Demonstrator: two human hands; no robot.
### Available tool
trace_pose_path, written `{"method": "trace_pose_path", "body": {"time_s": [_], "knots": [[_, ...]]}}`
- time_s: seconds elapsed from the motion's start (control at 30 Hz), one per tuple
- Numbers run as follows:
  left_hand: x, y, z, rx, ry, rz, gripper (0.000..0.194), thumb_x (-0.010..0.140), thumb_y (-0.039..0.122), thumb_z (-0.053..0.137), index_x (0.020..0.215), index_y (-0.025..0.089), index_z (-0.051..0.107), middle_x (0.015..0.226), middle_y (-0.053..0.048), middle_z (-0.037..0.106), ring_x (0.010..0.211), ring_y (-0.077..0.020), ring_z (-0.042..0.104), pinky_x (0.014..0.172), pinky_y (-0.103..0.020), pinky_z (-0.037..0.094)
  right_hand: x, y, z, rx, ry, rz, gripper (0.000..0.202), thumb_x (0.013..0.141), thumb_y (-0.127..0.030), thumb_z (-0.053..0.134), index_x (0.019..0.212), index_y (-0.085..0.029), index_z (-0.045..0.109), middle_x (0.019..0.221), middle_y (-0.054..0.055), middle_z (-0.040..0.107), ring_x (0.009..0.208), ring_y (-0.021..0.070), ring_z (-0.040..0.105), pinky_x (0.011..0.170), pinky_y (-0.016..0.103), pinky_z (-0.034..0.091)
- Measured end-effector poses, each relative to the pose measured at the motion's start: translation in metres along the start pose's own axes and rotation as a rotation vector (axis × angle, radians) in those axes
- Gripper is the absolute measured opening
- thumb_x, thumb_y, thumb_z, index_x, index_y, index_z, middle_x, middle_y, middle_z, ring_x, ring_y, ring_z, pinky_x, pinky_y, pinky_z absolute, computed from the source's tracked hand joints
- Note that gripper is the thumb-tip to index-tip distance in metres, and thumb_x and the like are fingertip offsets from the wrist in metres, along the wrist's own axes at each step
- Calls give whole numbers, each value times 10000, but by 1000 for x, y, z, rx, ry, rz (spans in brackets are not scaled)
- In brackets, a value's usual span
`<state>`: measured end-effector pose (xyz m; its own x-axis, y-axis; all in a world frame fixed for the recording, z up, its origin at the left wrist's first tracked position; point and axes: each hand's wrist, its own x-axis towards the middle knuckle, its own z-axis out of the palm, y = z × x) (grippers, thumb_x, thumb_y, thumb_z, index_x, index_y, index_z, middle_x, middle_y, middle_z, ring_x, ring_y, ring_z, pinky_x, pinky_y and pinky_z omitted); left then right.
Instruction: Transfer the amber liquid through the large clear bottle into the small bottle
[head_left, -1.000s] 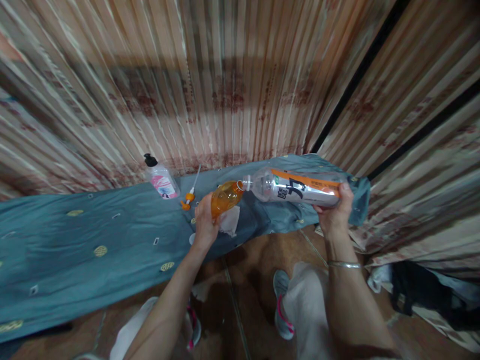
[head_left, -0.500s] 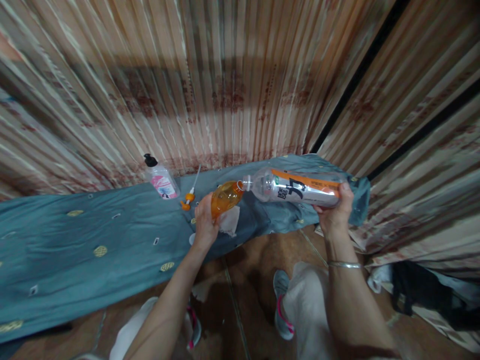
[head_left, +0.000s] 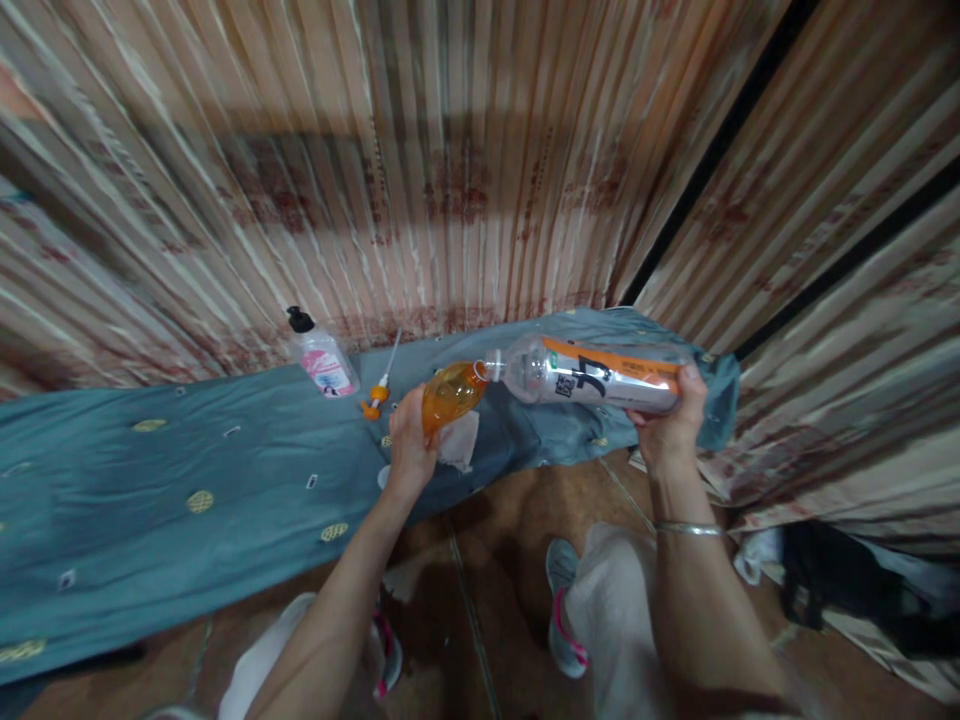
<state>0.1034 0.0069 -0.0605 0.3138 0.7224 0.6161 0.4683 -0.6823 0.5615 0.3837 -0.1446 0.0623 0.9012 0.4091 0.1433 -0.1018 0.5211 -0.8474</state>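
Note:
An orange translucent bottle [head_left: 452, 396] is tilted in my left hand [head_left: 412, 446], whose fingers wrap round its lower part. My right hand [head_left: 673, 420] grips the base end of a large clear plastic bottle [head_left: 592, 374] with an orange and silver label, held almost level. The two bottle mouths meet, neck to neck; whether liquid passes between them I cannot tell. Left of my left hand an orange pump head [head_left: 375, 402] with a thin tube lies on the cloth. Below the orange bottle is a whitish crumpled piece [head_left: 459, 442], perhaps tissue.
A clear bottle with a pink label and black pump [head_left: 324, 362] stands at the back of the green-blue cloth surface [head_left: 247, 470]. Striped curtains [head_left: 465, 150] hang behind and to the right. Dark clothing [head_left: 847, 580] lies low at the right, by the tiled floor [head_left: 510, 580].
Almost nothing differs. Both hands keep the bottles mouth to mouth in the same place.

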Motion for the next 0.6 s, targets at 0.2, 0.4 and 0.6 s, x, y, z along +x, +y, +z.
{"method": "trace_pose_path", "body": {"time_s": [0.2,0.4,0.6], "knots": [[1,1,0,-3,-5,8,683,889,399,606,1501,186,392,1454,-183,555,1363,-354,524,1157,-556,404,1,1,-1,-15,27,5,475,654,-630,674,867,-208,629,709,-25,599,500,94,479,328,166,188],[0,2,1,-4,1,0,682,895,389,604,1507,189,377,1455,-192,549,1375,-358,518,1145,-561,409,3,2,-2,-14,-6,-3,472,651,-637,678,851,-212,628,721,-26,609,507,93,485,313,163,198],[1,1,1,1,-8,7,687,883,374,604,1505,188,378,1451,-189,554,1366,-358,525,1143,-558,411,2,0,-2,-7,-16,-10,470,645,-635,685,847,-214,641,722,-22,625,501,94,499,291,161,209]]}}
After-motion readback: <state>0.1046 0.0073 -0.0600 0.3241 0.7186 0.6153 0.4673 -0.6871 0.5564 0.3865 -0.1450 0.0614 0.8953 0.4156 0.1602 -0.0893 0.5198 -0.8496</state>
